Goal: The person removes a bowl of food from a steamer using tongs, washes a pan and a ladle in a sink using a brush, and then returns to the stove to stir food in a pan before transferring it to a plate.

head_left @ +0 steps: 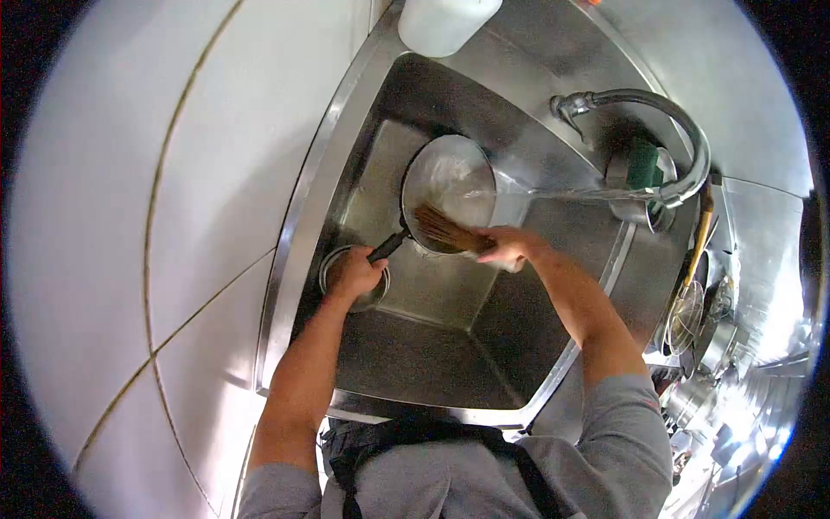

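My left hand (360,272) is closed around the black handle of a frying pan (450,169) in the sink. Water runs into the pan, and its inside looks wet and whitish. In my right hand (510,247) is a brown bristle brush (445,230), gripped at its near end, with the bristles over the pan's lower edge. Beneath my left hand a round metal container (374,297) stands on the sink floor, partly hidden by the hand.
The metal sink (415,361) has a curved faucet (696,143) at the right, pouring a stream leftward in view. A metal pot (660,216) with a green scouring pad (642,163) stands on the ledge. A white container (445,24) sits at the top; a wire strainer (686,318) lies right.
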`<state>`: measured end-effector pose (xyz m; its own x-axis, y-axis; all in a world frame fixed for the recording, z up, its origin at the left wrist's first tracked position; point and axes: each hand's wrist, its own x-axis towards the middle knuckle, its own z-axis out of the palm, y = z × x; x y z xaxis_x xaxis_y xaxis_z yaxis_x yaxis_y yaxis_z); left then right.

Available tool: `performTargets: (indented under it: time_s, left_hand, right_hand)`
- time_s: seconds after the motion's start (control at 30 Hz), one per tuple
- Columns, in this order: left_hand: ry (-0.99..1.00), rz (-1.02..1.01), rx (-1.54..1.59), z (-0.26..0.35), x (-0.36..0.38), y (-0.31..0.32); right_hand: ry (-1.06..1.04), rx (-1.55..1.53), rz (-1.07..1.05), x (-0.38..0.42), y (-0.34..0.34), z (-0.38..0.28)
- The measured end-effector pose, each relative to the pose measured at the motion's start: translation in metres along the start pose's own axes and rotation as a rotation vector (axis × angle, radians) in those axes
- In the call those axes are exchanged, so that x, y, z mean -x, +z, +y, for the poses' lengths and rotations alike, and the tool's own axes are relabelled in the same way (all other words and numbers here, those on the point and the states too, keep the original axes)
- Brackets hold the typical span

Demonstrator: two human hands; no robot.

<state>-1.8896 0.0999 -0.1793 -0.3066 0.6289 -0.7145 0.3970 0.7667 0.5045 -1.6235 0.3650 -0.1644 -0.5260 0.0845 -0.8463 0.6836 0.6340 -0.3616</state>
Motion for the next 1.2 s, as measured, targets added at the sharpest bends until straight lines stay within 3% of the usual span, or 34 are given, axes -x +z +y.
performTargets:
  time_s: [0.03,0.1,0.13,0.2,0.23,0.27,0.3,0.33,0.4,0.43,0.5,0.53,0.6,0.67,0.73,0.77,0.8,0.9,1.03,1.1,1.13,1.2]
  left_hand:
    - [-0.016,-0.081,0.034,0.001,-0.001,-0.003]
    - [-0.016,-0.003,0.031,0.001,0.003,0.007]
    - [-0.03,0.077,0.038,0.0,0.001,0.012]
    - [0.029,0.107,0.057,-0.009,0.0,0.016]
    - [0.066,0.123,0.058,-0.011,0.0,0.012]
    - [0.103,0.139,0.059,-0.013,0.0,0.007]
    - [0.019,0.011,0.132,-0.012,0.0,0.003]
    - [-0.062,-0.11,0.205,-0.008,0.001,-0.004]
    - [-0.078,-0.161,0.266,0.003,0.007,-0.012]
    - [-0.102,-0.23,0.325,0.008,0.011,-0.015]
    - [-0.028,-0.295,0.357,0.006,0.005,0.0]
    - [-0.043,-0.36,0.416,0.006,0.005,0.009]
    - [-0.034,-0.434,0.452,0.018,0.022,0.021]
    - [-0.17,-0.531,0.642,0.037,0.04,0.024]
    - [-0.22,-0.631,0.752,0.03,0.016,0.064]
    - [-0.302,-0.718,0.891,0.031,0.006,0.076]
    - [-0.321,-0.651,0.948,0.056,0.03,0.068]
    - [-0.198,-0.658,1.058,0.062,0.034,0.094]
    - [-0.193,-0.714,1.006,0.095,0.033,0.094]
    - [-0.17,-0.719,0.98,0.136,0.044,0.07]
    - [-0.112,-0.598,0.901,0.162,0.069,0.051]
    - [-0.074,-0.582,0.775,0.165,0.054,0.049]
  right_hand:
    - [0.003,0.003,0.011,0.005,-0.018,-0.005]
    - [0.383,0.071,0.279,0.009,-0.038,-0.016]
    - [0.366,-0.106,0.277,0.005,-0.041,-0.034]
    - [0.21,-0.654,0.047,0.019,-0.04,-0.087]
    - [0.205,-0.651,0.052,0.021,-0.043,-0.091]
    - [0.159,-0.517,-0.026,0.025,-0.044,-0.095]
    - [0.117,-0.378,-0.1,0.03,-0.047,-0.097]
    - [0.219,-0.136,-0.077,0.02,-0.041,-0.066]
    - [0.427,0.336,-0.019,-0.003,-0.028,0.0]
    - [0.432,0.334,0.002,0.009,-0.025,0.007]
    - [0.413,-0.084,0.576,0.05,-0.011,0.009]
    - [0.427,-0.084,0.605,0.066,-0.003,-0.001]
    - [0.315,-0.631,0.784,0.086,0.027,-0.039]
    - [0.179,-0.838,0.97,0.079,0.088,-0.043]
    - [0.324,-1.279,0.85,0.15,0.09,-0.122]
    - [0.31,-1.337,0.887,0.147,0.117,-0.122]
    - [0.297,-1.394,0.924,0.141,0.147,-0.117]
    - [0.222,-1.446,0.908,0.165,0.199,-0.132]
    - [0.187,-1.393,1.027,0.227,0.221,-0.174]
    - [0.24,-1.57,0.893,0.257,0.219,-0.185]
    - [0.311,-1.549,1.027,0.229,0.248,-0.165]
    - [0.239,-1.628,1.083,0.233,0.254,-0.163]
